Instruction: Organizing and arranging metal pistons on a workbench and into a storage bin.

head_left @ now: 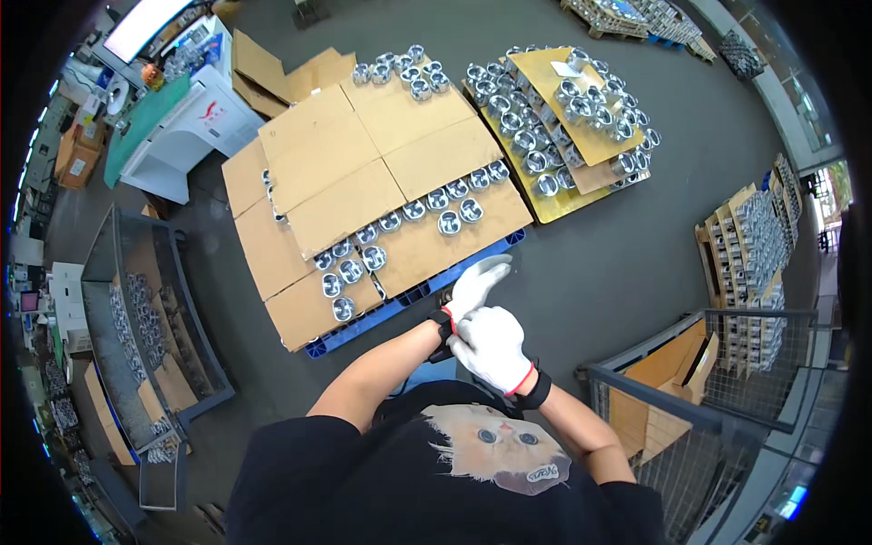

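Note:
Both my hands wear white gloves with red cuff edges, and a black band sits at each wrist. My left hand is held out in front of my body with its fingers stretched, holding nothing. Across its wrist lies my right hand, its fingers closed at the cuff of the left glove. Beyond my hands is a low stack covered with cardboard sheets on a blue pallet. Shiny metal pistons stand along its near edge, and more pistons stand at its far corner.
Right of the stack, a yellow-based pile carries many pistons between boards. Wire cages stand at left and lower right. Layered pallets of metal parts are at far right. A white desk stands at upper left.

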`<action>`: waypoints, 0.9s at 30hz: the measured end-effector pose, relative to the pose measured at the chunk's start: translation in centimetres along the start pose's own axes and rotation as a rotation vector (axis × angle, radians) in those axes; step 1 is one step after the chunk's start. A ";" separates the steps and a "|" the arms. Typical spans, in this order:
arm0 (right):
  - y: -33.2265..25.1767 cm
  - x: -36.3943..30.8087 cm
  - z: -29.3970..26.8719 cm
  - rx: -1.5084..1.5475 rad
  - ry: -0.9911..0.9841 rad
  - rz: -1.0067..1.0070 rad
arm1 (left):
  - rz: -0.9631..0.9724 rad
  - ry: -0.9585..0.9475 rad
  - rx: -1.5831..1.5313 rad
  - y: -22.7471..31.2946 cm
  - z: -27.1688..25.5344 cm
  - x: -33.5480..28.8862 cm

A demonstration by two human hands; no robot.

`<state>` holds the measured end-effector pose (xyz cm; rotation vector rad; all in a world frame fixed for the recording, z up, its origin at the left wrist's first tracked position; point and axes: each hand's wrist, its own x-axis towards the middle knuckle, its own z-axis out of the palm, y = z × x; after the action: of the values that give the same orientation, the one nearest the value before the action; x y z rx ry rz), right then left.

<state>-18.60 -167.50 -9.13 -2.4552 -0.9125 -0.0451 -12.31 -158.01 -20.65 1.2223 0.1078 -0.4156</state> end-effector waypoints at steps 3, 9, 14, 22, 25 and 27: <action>4.5 4.0 1.5 0.165 -0.115 -0.010 | -0.037 0.112 -0.104 -1.4 -2.2 3.4; 19.4 11.2 8.2 0.276 -0.608 -0.019 | -0.278 0.384 0.434 -4.7 -9.9 7.0; 37.2 17.4 18.4 -0.354 -0.643 0.252 | -0.493 0.549 0.491 -11.3 -15.7 6.4; 49.1 25.7 27.3 -0.543 -0.689 0.298 | -0.312 0.469 1.016 -12.7 -19.6 13.8; 49.8 25.3 28.8 -0.534 -0.661 0.270 | -0.217 0.389 1.192 -11.4 -20.0 18.7; 48.7 25.5 27.9 -0.416 -0.699 0.223 | -0.062 0.494 1.339 -11.1 -20.8 21.1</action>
<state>27.22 -170.03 -50.28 -3.0071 -0.9575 0.8224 5.92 -147.07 -44.11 2.6391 0.3182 -0.1941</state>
